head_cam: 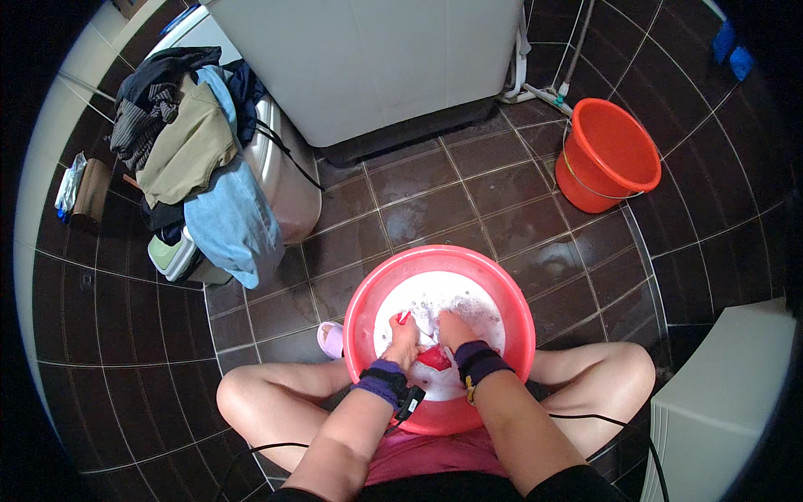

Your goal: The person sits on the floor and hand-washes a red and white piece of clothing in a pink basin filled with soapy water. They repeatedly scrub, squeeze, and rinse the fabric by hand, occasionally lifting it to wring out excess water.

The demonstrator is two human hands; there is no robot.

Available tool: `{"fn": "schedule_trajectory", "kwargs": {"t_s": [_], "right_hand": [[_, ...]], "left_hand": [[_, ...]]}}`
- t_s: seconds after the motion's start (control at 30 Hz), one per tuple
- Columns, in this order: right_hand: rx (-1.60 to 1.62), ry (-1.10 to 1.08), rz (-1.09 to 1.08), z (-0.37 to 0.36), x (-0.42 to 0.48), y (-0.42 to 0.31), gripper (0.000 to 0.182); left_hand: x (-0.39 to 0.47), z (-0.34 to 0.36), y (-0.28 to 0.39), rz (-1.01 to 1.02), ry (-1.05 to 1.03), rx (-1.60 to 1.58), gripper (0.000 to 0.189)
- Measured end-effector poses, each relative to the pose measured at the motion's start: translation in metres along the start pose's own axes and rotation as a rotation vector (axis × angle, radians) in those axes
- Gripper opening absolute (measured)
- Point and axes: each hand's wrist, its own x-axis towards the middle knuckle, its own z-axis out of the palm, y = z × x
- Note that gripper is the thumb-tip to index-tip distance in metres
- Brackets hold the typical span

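Between my legs stands a pink plastic basin (522, 295) of white, foamy water (433, 290). Both hands are inside it. My left hand (403, 337) grips red cloth, and a bit of the red shows at its fingertips. More of a wet red cloth (435, 357) surfaces between my wrists, with whitish, foam-covered folds just above it. My right hand (454, 329) reaches down into the suds beside the folds. Foam hides its fingers, so whether they hold any cloth cannot be seen. Each wrist wears a purple band.
A pile of clothes (188, 138) lies over a pale bin (288, 188) at the left. A red bucket (590, 169) stands at the right. A large white appliance (389, 63) is ahead, and a black cable (602, 416) crosses my leg. The tiled floor (414, 219) looks wet.
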Motion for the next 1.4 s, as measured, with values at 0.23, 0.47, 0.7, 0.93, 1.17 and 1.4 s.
{"fn": "schedule_trajectory", "kwargs": {"t_s": [0.23, 0.47, 0.7, 0.93, 1.17, 1.4], "right_hand": [[0.049, 0.208, 0.050, -0.021, -0.015, -0.021, 0.021], [0.444, 0.419, -0.350, -0.041, -0.077, -0.065, 0.023], [0.572, 0.608, -0.539, -0.053, -0.143, -0.095, 0.021], [0.505, 0.709, -0.247, -0.048, -0.120, -0.082, 0.020], [0.466, 0.766, -0.374, -0.045, -0.140, -0.099, 0.021], [0.616, 0.616, -0.240, -0.053, -0.130, -0.071, 0.024]], "left_hand": [[-0.019, -0.003, 0.015, -0.030, -0.048, -0.013, 0.052], [-0.045, 0.001, 0.034, -0.052, -0.277, -0.410, 0.047], [-0.045, -0.015, 0.024, 0.153, -0.651, -0.524, 0.036], [-0.129, 0.006, 0.048, 0.150, -0.307, -0.452, 0.045], [-0.128, -0.009, 0.050, 0.041, -0.259, -0.331, 0.046], [-0.154, -0.021, 0.071, 0.051, -0.305, -0.500, 0.039]]}}
